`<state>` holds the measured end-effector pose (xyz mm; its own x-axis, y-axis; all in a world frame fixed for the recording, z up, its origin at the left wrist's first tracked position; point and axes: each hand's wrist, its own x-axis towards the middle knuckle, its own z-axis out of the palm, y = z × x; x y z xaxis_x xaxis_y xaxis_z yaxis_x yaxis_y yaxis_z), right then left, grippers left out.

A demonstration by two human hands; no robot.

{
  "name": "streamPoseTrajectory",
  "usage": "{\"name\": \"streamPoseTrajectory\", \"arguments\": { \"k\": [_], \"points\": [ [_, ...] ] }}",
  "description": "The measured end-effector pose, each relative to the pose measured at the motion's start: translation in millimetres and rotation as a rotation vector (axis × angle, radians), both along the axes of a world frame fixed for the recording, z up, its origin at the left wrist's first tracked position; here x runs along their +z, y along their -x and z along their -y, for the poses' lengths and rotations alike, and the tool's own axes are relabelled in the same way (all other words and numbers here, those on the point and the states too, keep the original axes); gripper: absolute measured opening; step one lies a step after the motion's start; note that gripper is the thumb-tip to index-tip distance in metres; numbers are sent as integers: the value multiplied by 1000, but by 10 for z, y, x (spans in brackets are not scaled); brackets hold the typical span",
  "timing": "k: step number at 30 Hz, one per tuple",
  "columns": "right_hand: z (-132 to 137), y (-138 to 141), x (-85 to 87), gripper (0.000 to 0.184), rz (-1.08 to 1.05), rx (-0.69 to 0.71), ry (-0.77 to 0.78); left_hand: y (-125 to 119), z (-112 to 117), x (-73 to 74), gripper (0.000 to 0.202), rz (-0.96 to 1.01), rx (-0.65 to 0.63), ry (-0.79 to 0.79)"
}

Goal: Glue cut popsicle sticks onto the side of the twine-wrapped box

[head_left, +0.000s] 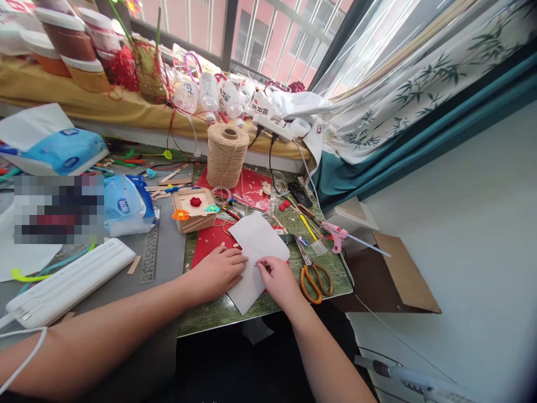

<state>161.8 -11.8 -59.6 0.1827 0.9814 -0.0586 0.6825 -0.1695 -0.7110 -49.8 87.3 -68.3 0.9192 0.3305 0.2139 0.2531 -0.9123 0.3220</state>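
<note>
A sheet of white paper, rounded at one corner, lies at an angle over red sheets on the green table. My left hand rests flat on the paper's left edge, fingers stretched out. On the right part of the paper, my right hand is closed with thumb and index finger pinched together. What sits between those fingertips is too small to make out. Scissors with orange-brown handles lie just right of my right hand. Beyond the left hand stands a small box of wooden sticks with crocheted-looking flowers.
A big twine spool stands behind the paper. A pink glue gun lies at the right table edge. To the left are a clear ruler, a tissue pack and a long white device. Cables trail from a power strip.
</note>
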Motion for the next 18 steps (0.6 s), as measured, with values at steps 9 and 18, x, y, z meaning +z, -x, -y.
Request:
{"name": "streamPoseTrajectory", "arguments": {
  "k": [9, 18],
  "points": [
    [-287, -59, -46, 6, 20, 33, 212, 8, 4, -33, 23, 3, -19, 23],
    [-373, -233, 196, 16, 148, -2, 272, -13, 3, -77, 24, 8, 28, 66]
  ]
}}
